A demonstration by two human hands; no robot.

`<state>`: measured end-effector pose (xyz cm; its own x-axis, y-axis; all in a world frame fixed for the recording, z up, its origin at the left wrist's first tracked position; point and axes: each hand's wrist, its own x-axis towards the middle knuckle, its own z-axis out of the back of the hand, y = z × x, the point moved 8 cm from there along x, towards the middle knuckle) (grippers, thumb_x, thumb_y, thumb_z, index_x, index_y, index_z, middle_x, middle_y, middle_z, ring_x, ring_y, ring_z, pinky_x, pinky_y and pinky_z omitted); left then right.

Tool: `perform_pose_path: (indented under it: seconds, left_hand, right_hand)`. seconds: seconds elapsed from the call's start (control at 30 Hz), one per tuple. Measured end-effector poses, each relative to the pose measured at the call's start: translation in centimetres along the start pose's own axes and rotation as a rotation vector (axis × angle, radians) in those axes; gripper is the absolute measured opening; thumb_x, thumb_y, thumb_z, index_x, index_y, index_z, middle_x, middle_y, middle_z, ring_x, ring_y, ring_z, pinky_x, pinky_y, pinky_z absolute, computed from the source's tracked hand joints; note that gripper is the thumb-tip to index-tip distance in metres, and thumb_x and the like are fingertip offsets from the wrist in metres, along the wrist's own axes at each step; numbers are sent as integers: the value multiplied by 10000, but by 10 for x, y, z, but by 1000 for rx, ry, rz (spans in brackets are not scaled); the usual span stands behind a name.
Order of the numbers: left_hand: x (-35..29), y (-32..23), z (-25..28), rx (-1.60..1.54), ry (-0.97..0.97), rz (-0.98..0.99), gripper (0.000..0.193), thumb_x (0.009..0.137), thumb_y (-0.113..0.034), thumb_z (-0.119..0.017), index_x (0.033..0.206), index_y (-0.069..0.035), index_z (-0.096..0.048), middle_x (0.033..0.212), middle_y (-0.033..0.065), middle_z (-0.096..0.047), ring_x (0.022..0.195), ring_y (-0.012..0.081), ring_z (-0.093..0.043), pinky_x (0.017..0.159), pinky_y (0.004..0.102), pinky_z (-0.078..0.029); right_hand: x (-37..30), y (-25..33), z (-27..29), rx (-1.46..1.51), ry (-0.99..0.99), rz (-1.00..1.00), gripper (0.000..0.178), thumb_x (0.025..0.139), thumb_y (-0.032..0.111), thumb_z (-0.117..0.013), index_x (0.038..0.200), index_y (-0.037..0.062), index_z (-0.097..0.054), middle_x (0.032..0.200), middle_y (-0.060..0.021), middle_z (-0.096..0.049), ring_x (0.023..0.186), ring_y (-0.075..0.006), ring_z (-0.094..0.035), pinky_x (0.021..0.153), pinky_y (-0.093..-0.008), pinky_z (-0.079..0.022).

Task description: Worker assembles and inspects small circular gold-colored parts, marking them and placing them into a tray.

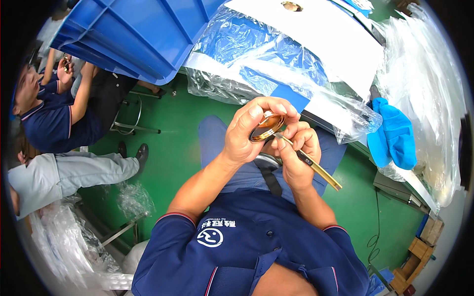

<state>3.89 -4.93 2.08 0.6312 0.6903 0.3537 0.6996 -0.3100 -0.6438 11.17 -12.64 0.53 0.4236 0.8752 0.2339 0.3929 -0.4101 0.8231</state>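
My left hand [241, 132] holds a shiny copper-gold round part [267, 127], shaped like a shallow cap or ring, above my lap. Its thumb and fingers curl around the rim, and the part sits tilted. In my right hand [300, 154] is a slim utility knife [323, 174] with a gold-coloured body and a dark slider. The knife's tip end meets the near right rim of the round part, beside the left fingertips; whether the blade touches it cannot be made out. My right fingers cover part of the knife.
A big blue plastic crate [136, 37] stands at the upper left. Beside it, clear plastic bags [256, 47] and a white board [321, 29] with another gold round piece [292, 6] lie on the bench. A blue cloth [395, 135] hangs at right. Another person [54, 116] sits at far left.
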Motion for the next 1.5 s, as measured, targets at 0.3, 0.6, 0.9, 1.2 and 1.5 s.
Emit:
perform_pose_path:
  seconds: [0.3,0.6,0.9,1.2,1.5]
  left_hand:
    - [0,-4,-5,4,-23,-66,292,900,-222,-454,979,43,-549,1015,189,-559,967,239,-541,893,365,-413]
    - [0,-4,-7,-8,-4,-77,271,884,-190,-464,988,42,-558,1020,185,-561,963,229,-540,882,355,-415]
    - [0,-4,-8,31,4,-89,250,869,-168,-475,978,34,-573,1012,173,-569,940,206,-538,852,330,-421]
    - [-1,-4,-8,49,26,-112,245,860,-153,-462,969,35,-576,1026,176,-564,898,194,-545,796,298,-440]
    - [-3,-3,-7,76,30,-180,241,863,-169,-465,954,23,-579,1026,185,-555,842,180,-558,749,288,-466]
  right_hand:
    - [-3,2,-2,-75,-61,88,253,771,-140,-525,784,66,-378,922,-81,-448,766,-103,-491,672,-234,-470]
    - [-4,-2,-3,-142,-68,148,264,759,-166,-505,768,56,-363,912,-81,-434,719,-109,-494,628,-244,-477]
    - [-6,-5,-2,-97,-137,113,263,762,-160,-507,758,53,-353,909,-79,-428,678,-100,-499,583,-234,-481]
    - [-9,-10,-3,-72,-190,100,264,771,-145,-515,748,58,-348,884,-60,-423,626,-92,-497,563,-232,-481]
    - [-11,-20,-4,127,-229,-32,250,783,-117,-510,741,69,-349,824,-47,-439,572,-93,-490,505,-220,-453]
